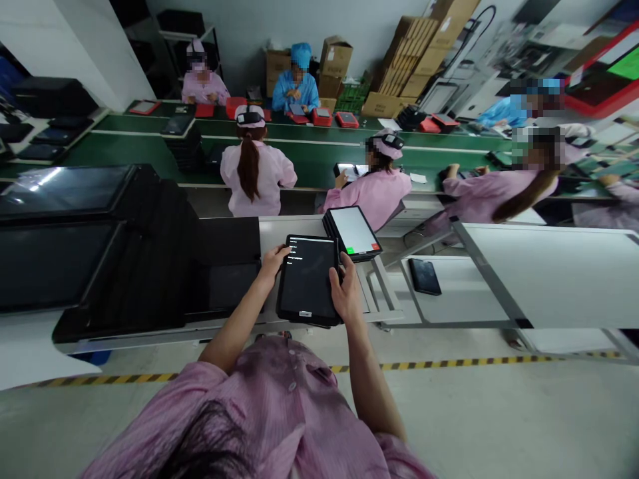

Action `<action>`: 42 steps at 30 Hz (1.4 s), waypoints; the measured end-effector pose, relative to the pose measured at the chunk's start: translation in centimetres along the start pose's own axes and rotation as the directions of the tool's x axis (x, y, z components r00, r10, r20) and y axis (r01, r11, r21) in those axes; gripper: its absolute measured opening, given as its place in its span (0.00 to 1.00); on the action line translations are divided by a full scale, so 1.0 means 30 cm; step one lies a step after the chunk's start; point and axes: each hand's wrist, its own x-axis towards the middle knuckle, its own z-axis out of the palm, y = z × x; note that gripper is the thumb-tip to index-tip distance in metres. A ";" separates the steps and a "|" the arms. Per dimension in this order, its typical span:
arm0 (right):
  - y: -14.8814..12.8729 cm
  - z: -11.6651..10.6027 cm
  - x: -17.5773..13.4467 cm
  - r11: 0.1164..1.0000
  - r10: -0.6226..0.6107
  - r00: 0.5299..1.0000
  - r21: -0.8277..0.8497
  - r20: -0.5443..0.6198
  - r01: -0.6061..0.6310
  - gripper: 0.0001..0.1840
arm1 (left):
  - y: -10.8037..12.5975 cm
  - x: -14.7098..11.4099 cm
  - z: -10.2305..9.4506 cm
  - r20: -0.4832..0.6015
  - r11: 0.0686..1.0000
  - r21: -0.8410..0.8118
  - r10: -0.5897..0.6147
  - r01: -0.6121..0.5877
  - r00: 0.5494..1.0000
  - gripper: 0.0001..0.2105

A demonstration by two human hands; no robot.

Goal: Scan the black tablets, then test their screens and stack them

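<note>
Tablet (307, 283) front and centre in the head view, so I'll place everything else around that. It's held screen up in front of the person's pink shirt (284, 399), at the near side of a pale surface (273, 227). Both hands are closed in on it: left hand (271, 264) pinching the left edge with fingertips up by the menu text, right hand (349, 293) on the right edge, thumb along the bezel. My guess is they hold it by the sides so the screen stays uncovered and readable; one line says "Change Language". Can't tell whether the underside touches anything or it's fully lifted.

Just past its upper right corner is a small pile topped by a white-screen tablet (352, 227), with green and red patches at the near end. Probably stacked to save room, face up so the display shows. Left of the held one there's a big heap of black panels (54, 266), likely piled for the same reason, though I can't make out what they are. Well off to its right, a dark tablet (424, 276) lies alone on a pale shelf (466, 296). Far beyond it, co-workers (257, 166) line a green surface (144, 150).
</note>
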 end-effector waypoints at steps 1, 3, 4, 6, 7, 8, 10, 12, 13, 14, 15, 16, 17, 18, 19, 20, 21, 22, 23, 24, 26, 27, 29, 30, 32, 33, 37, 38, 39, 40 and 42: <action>0.000 0.001 0.001 1.000 0.015 1.000 0.007 0.006 -0.016 0.36 | -0.003 0.002 0.000 0.005 1.000 0.008 0.016 -0.016 1.000 0.18; 0.002 0.002 0.002 0.999 0.033 0.999 0.017 0.008 -0.033 0.37 | -0.007 0.007 0.001 -0.010 0.999 0.033 0.034 -0.034 0.999 0.17; 0.004 0.003 0.002 0.999 0.038 0.999 0.022 0.005 -0.038 0.37 | -0.009 0.010 0.002 -0.025 0.998 0.045 0.041 -0.039 0.999 0.17; 0.011 0.005 0.002 0.999 0.042 0.999 0.030 -0.003 -0.042 0.37 | -0.010 0.010 0.004 -0.048 0.998 0.050 0.048 -0.046 0.998 0.18; 0.015 0.006 0.002 0.999 0.039 0.999 0.034 -0.006 -0.039 0.37 | -0.009 0.008 0.005 -0.050 0.998 0.037 0.050 -0.048 0.997 0.19; 0.020 0.007 0.002 0.999 0.035 0.999 0.038 -0.009 -0.035 0.36 | -0.009 0.003 0.005 -0.044 0.999 0.016 0.048 -0.047 0.998 0.19; 0.031 0.009 0.003 0.998 0.026 1.000 0.052 -0.008 -0.026 0.35 | -0.008 -0.010 0.006 -0.035 0.999 -0.028 0.032 -0.033 0.999 0.18; 0.040 0.010 0.003 0.997 0.027 1.000 0.068 0.000 -0.026 0.35 | -0.007 -0.025 0.004 -0.032 0.999 -0.047 0.018 -0.020 0.999 0.18; 0.044 0.011 0.003 0.997 0.031 1.000 0.076 0.005 -0.031 0.35 | -0.007 -0.031 0.004 -0.031 0.999 -0.048 0.015 -0.016 0.999 0.18; 0.047 0.011 0.003 0.996 0.035 0.999 0.083 0.009 -0.036 0.35 | -0.007 -0.036 0.003 -0.034 0.999 -0.048 0.014 -0.015 0.999 0.18; 0.048 0.011 0.003 0.995 0.041 0.999 0.087 0.012 -0.042 0.36 | -0.008 -0.038 0.002 -0.037 0.999 -0.049 0.016 -0.018 0.999 0.17; 0.048 0.011 0.003 0.995 0.047 0.999 0.091 0.015 -0.049 0.36 | -0.009 -0.038 0.002 -0.044 0.998 -0.052 0.016 -0.019 0.999 0.17; 0.047 0.011 0.002 0.994 0.053 0.998 0.092 0.017 -0.054 0.36 | -0.010 -0.037 0.001 -0.051 0.998 -0.054 0.014 -0.017 0.999 0.17; 0.045 0.010 0.002 0.994 0.057 0.998 0.091 0.016 -0.058 0.36 | -0.012 -0.034 0.001 -0.055 0.999 -0.053 0.011 -0.014 0.998 0.17; 0.042 0.009 0.002 0.994 0.060 0.998 0.089 0.013 -0.061 0.36 | -0.015 -0.031 0.000 -0.058 0.999 -0.049 0.011 -0.014 0.998 0.17; 0.040 0.008 0.003 0.994 0.064 0.998 0.087 0.011 -0.065 0.37 | -0.018 -0.028 -0.001 -0.058 0.999 -0.043 0.014 -0.016 0.998 0.17; 0.037 0.007 0.003 0.994 0.068 0.998 0.086 0.011 -0.069 0.37 | -0.021 -0.024 -0.002 -0.060 0.999 -0.036 0.016 -0.018 0.998 0.17; 0.035 0.007 0.003 0.994 0.072 0.997 0.085 0.011 -0.072 0.37 | -0.024 -0.021 -0.003 -0.062 0.999 -0.030 0.017 -0.019 0.998 0.17; 0.034 0.006 0.004 0.993 0.075 0.997 0.086 0.013 -0.076 0.37 | -0.027 -0.019 -0.003 -0.068 0.999 -0.027 0.018 -0.020 0.998 0.18; 0.033 0.006 0.004 0.993 0.077 0.997 0.088 0.015 -0.078 0.37 | -0.030 -0.017 -0.004 -0.073 0.999 -0.025 0.018 -0.020 0.997 0.18; 0.033 0.006 0.005 0.993 0.072 0.997 0.093 0.014 -0.073 0.36 | -0.033 -0.013 -0.005 -0.078 1.000 -0.021 0.019 -0.020 0.997 0.19; 0.034 0.006 0.005 0.993 0.067 0.998 0.096 0.010 -0.067 0.36 | -0.034 -0.011 -0.005 -0.080 1.000 -0.019 0.022 -0.024 0.997 0.19; 0.035 0.006 0.005 0.993 0.060 0.998 0.099 0.007 -0.060 0.35 | -0.037 -0.006 -0.005 -0.085 1.000 -0.012 0.024 -0.025 0.996 0.19; 0.034 0.006 0.005 0.993 0.060 0.998 0.097 0.009 -0.061 0.35 | -0.039 -0.003 -0.005 -0.088 1.000 -0.008 0.024 -0.025 0.996 0.19; 0.033 0.004 0.004 0.994 0.064 0.998 0.090 0.015 -0.065 0.35 | -0.043 0.001 -0.005 -0.100 1.000 0.009 0.029 -0.028 0.995 0.19; 0.032 0.003 0.004 0.994 0.066 0.998 0.085 0.018 -0.067 0.35 | -0.045 0.002 -0.005 -0.106 0.999 0.024 0.035 -0.032 0.994 0.19; 0.029 0.001 0.004 0.995 0.060 0.998 0.075 0.021 -0.062 0.35 | -0.045 -0.007 -0.006 -0.079 0.993 0.088 0.081 -0.075 0.994 0.23; 0.030 0.001 0.004 0.995 0.061 0.998 0.075 0.022 -0.062 0.35 | -0.039 -0.011 -0.006 -0.060 0.993 0.092 0.086 -0.080 0.994 0.24; 0.031 0.001 0.004 0.995 0.063 0.998 0.078 0.023 -0.064 0.36 | -0.030 -0.014 -0.007 -0.044 0.993 0.089 0.078 -0.073 0.996 0.25; 0.032 0.002 0.005 0.995 0.064 0.998 0.081 0.024 -0.066 0.36 | -0.019 -0.016 -0.007 -0.032 0.996 0.079 0.054 -0.052 0.998 0.25; 0.034 0.002 0.006 0.994 0.063 0.998 0.088 0.028 -0.065 0.36 | 0.008 -0.014 -0.005 -0.022 0.999 0.047 -0.007 0.008 1.000 0.24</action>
